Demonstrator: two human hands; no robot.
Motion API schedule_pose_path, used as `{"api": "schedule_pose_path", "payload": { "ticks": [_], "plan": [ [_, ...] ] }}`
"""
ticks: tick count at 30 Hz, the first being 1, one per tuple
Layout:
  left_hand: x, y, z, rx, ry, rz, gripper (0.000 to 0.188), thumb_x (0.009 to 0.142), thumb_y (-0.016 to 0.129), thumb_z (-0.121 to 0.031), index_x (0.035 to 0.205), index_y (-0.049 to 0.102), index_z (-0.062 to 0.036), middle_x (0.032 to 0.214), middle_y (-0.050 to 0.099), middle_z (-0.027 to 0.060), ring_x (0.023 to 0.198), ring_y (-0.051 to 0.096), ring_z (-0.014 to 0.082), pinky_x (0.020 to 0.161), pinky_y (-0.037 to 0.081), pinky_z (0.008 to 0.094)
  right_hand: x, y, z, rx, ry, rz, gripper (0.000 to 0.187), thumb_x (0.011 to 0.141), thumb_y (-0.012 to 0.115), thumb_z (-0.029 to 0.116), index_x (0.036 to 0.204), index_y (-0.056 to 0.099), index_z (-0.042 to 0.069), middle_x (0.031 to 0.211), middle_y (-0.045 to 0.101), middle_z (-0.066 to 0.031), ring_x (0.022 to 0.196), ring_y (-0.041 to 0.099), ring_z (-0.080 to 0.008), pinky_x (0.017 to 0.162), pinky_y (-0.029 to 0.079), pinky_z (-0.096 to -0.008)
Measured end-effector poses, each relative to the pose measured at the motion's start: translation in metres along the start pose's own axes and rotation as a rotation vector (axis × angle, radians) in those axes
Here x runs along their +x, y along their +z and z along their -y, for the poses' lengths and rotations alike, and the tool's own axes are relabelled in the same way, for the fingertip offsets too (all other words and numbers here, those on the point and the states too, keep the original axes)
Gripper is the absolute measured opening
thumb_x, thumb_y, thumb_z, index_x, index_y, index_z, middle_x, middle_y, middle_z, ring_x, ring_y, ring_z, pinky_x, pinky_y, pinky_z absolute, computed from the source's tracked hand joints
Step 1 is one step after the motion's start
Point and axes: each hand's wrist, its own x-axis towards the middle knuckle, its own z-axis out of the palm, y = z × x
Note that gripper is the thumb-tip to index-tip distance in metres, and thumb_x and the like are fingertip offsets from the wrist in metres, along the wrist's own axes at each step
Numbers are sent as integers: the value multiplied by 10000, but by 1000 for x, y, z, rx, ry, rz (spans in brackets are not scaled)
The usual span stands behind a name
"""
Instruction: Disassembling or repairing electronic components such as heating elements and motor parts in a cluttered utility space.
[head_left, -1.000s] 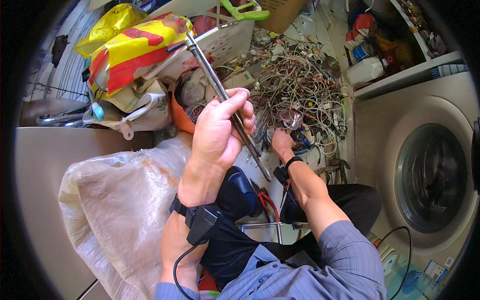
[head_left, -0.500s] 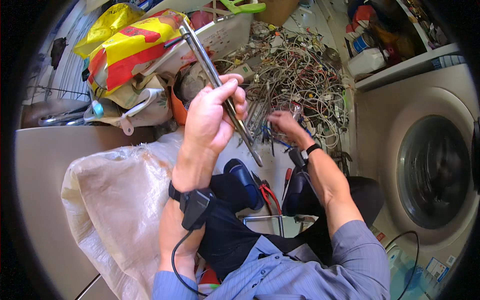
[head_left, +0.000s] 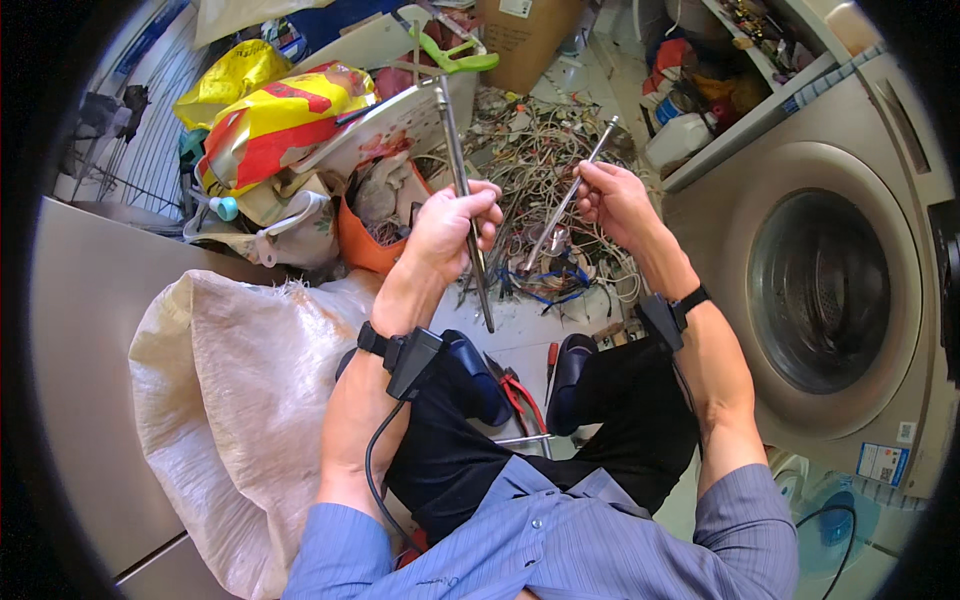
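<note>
My left hand is closed around long, shiny metal rods, held steeply slanted; how many lie together cannot be made out. Between the fingertips of my right hand is a thinner silvery metal rod, tilted with its upper end to the right. Beneath both hands spreads a tangled heap of cables on the floor. Red-handled pliers lie between my feet, and a screwdriver with a red handle is beside my right shoe.
A pale woven sack stands at my left. To the right is a front-loading washing machine. An orange bag, a yellow-and-red bag and a cardboard box are farther back. Shelves hold clutter at the far right.
My right hand has come up from the cable heap with the thin metal rod. The left hand still grips its rods, now turned more upright.
</note>
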Motion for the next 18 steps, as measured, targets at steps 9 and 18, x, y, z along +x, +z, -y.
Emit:
{"api": "schedule_pose_path", "payload": {
  "ticks": [9,18],
  "plan": [
    [-10,20,21,16,-205,237,161,1006,643,-156,1093,659,-21,861,718,102,622,641,154,452,481,258,-25,14,0,-45,-153,-139,266,1019,665,288,868,609,76,726,613,-8,561,576,-91,478,433,-234],
    [-8,25,18,36,-239,158,172,1006,652,-168,1112,651,-32,848,727,116,620,648,161,451,477,240,-12,14,1,-85,-195,-192,298,986,712,301,828,605,72,724,617,-26,558,582,-110,477,427,-252]
  ]
}}
